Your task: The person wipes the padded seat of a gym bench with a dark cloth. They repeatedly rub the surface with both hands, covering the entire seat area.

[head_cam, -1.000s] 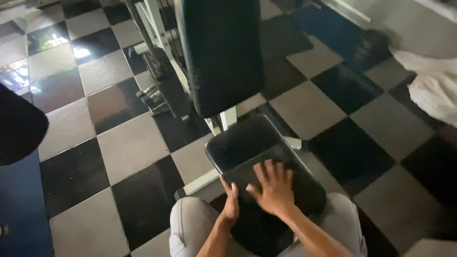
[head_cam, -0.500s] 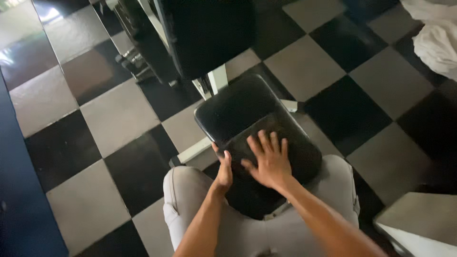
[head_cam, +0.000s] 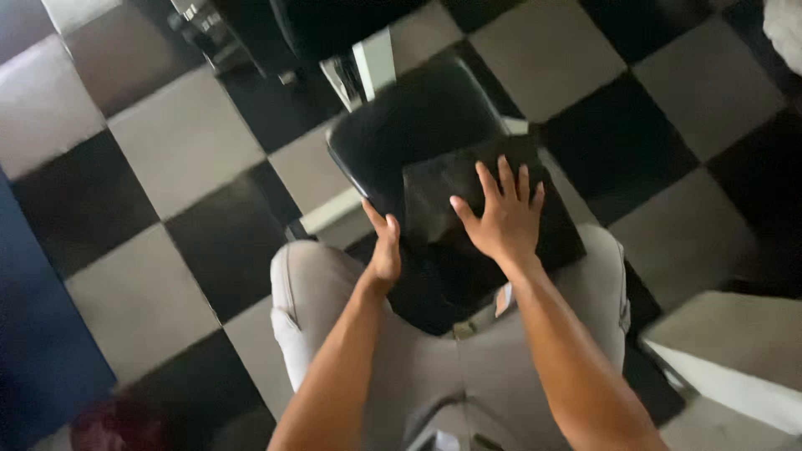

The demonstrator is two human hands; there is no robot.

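Nearest the camera, both bare forearms reach down over the person's lap in light grey trousers (head_cam: pixel 468 367). Left hand (head_cam: pixel 385 248) rests edge-on against the left side of the black padded seat (head_cam: pixel 418 117), fingers together and roughly straight, thumb up; can't tell if it grips the edge. Right hand (head_cam: pixel 504 215) lies palm-down, fingers spread wide, flat on a dark cloth (head_cam: pixel 443 188) that sits on the seat's near part; holding nothing, just pressing. Seat sits between the knees, just ahead of the lap. Beyond it, a pale metal post (head_cam: pixel 373 63) rises to a black backrest pad (head_cam: pixel 334 21). Black-and-grey checkered floor tiles (head_cam: pixel 184 142) all round. Blue mat (head_cam: pixel 33 317) at far left, pale box corner (head_cam: pixel 735 359) at right.
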